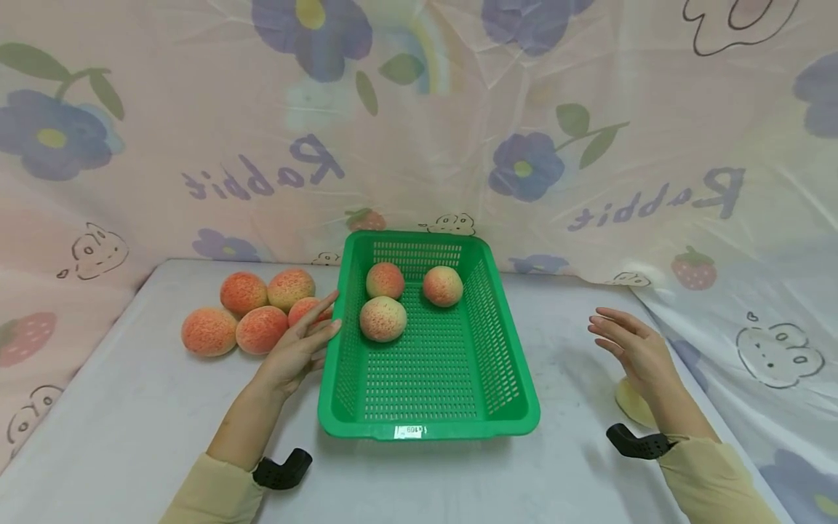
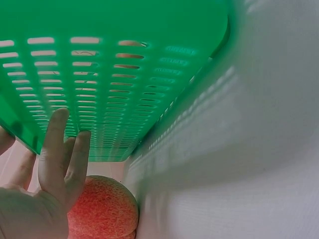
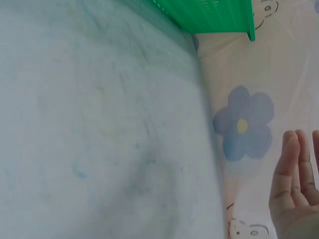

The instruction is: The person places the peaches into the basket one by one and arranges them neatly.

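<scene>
While L hand (image 1: 292,356) only touches, w/o grasping, the 9 o'clock side of basket (image 1: 458,429) at 12 o'clock, prob. to steady it, I see R hand (image 1: 638,353) empty, unclenched at 3 o'clock.

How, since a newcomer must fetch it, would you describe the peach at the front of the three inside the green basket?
On the white table stands a green basket. Inside, along its left side, sits the pale peach. Cream with red speckles, it lies nearer the white label than the redder peach behind it or the right-hand peach.
</scene>
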`<state>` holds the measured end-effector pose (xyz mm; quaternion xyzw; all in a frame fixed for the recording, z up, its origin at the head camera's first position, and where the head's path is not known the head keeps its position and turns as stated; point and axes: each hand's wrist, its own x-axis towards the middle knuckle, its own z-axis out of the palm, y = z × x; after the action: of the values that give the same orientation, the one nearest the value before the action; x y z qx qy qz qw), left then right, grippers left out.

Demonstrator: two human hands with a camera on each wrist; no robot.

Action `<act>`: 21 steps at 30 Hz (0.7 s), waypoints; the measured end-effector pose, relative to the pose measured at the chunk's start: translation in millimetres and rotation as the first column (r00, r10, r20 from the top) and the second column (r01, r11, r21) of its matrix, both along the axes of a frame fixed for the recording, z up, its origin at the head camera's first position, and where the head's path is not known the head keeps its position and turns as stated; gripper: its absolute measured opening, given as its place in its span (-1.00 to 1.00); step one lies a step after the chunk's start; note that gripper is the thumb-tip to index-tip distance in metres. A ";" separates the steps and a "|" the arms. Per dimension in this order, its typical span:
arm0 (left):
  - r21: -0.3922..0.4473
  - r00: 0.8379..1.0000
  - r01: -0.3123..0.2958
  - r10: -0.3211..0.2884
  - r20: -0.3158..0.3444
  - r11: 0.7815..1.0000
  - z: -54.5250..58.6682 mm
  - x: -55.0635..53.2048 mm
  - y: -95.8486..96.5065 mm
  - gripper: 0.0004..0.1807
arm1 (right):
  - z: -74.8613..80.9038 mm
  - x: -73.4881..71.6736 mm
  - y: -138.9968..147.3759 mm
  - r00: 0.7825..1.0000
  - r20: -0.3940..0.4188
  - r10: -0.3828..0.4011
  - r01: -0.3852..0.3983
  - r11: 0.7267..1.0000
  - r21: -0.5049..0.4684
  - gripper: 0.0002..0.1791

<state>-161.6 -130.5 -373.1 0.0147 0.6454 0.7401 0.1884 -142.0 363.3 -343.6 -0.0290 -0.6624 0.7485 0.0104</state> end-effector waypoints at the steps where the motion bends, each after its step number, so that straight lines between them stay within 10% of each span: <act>1: 0.000 1.000 0.001 -0.001 0.000 1.000 -0.1 0.0 0.0 -0.29 | -1.0 1.5 3.0 1.000 0.001 -0.007 0.007 1.000 -0.001 -0.76; 13: 0.013 1.000 0.012 -0.012 0.000 1.000 -2.2 1.2 -1.0 -0.29 | -12.1 15.2 33.8 0.990 -0.005 -0.140 0.140 0.989 0.043 -0.78; 21: 0.010 1.000 -0.003 0.003 0.003 1.000 -4.4 -0.5 -1.0 -0.30 | -13.2 30.4 46.3 0.941 0.033 -0.336 0.327 0.932 0.155 -0.72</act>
<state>-162.1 -131.5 -377.5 0.0135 0.6415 0.7436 0.1882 -111.6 409.6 -356.8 -0.1616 -0.7013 0.6840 0.1191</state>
